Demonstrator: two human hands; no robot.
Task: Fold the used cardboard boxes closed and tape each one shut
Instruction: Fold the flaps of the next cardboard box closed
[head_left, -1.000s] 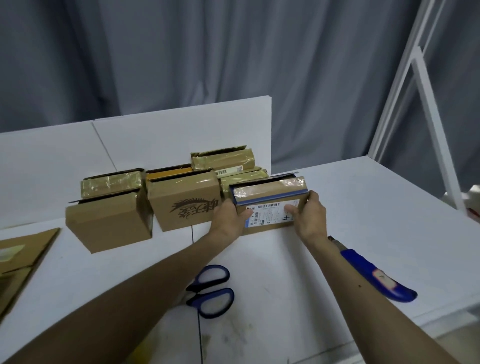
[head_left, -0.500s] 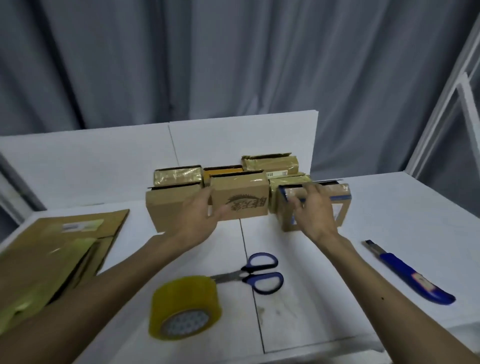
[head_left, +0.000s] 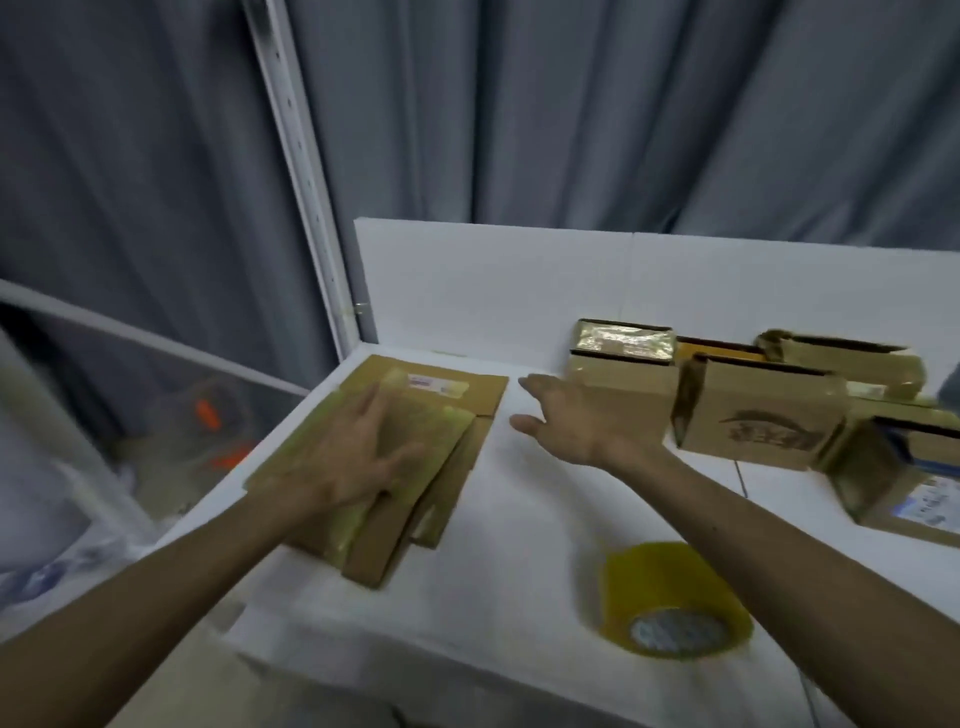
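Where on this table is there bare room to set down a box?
Bare table lies between the flat cardboard and the tape roll, running back to the boxes; the right hand hangs over its far end. The back right is crowded with boxes.

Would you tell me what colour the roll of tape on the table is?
The tape roll is translucent yellow, clearest in the head view.
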